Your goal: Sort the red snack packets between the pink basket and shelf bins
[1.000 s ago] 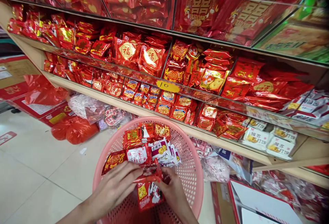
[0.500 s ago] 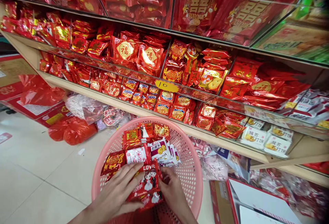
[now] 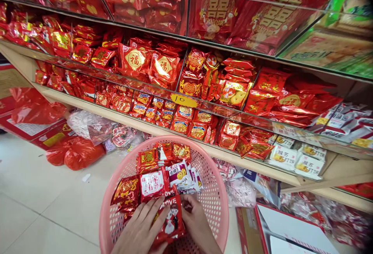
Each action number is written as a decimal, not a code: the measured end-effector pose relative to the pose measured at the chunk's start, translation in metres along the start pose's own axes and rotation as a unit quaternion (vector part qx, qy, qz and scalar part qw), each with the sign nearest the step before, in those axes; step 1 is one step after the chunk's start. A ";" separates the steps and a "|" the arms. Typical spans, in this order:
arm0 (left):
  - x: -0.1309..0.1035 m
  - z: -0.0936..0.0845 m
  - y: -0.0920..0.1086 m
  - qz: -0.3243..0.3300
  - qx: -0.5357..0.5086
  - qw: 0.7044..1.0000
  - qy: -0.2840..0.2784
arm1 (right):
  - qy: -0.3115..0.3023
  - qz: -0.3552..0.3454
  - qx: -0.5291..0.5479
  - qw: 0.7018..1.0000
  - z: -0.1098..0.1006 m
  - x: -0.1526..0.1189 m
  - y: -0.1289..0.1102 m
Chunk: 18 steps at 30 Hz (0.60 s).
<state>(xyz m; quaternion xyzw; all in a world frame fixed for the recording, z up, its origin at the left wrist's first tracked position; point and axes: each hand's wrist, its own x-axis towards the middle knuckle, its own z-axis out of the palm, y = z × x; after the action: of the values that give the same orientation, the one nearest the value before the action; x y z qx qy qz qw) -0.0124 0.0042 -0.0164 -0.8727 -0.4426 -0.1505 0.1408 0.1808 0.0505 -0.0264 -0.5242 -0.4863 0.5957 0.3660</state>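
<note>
Inside the pink plastic basket (image 3: 214, 184), my left hand (image 3: 142, 226) lies with its fingers over red "LOVE" snack packets (image 3: 173, 217) printed with a cartoon couple. My right hand (image 3: 198, 221) grips the right edge of the same packets, thumb and fingers curled. Beyond them sit a white-and-red packet (image 3: 153, 184) and a row of white-and-purple biscuit packets (image 3: 179, 173). Shiny red-and-gold packets (image 3: 126, 190) lie at the left, and more red packets (image 3: 147, 160) line the far side of the basket. My fingertips under the packets are hidden.
A stepped shelf with a wooden edge (image 3: 136, 125) and glass fronts holds many red snack packets. A yellow price tag (image 3: 183, 100) reads 10. Red plastic bags (image 3: 83, 153) lie on the tiled floor at left, an open white carton (image 3: 291, 223) at right.
The "LOVE" packets have shifted slightly down and right between my hands, with another "LOVE" edge showing behind. The shelf and basket sit a little further left in view.
</note>
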 end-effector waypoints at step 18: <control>0.025 0.013 -0.011 -0.030 0.028 0.999 0.000 | 0.121 0.168 0.149 0.967 -0.019 -0.018 0.030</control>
<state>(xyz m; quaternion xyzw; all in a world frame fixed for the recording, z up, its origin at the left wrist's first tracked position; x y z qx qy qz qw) -0.0059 0.0335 -0.0177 -0.8545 -0.4729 -0.1427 0.1606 0.2047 0.0290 -0.0499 -0.6058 -0.2490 0.6464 0.3913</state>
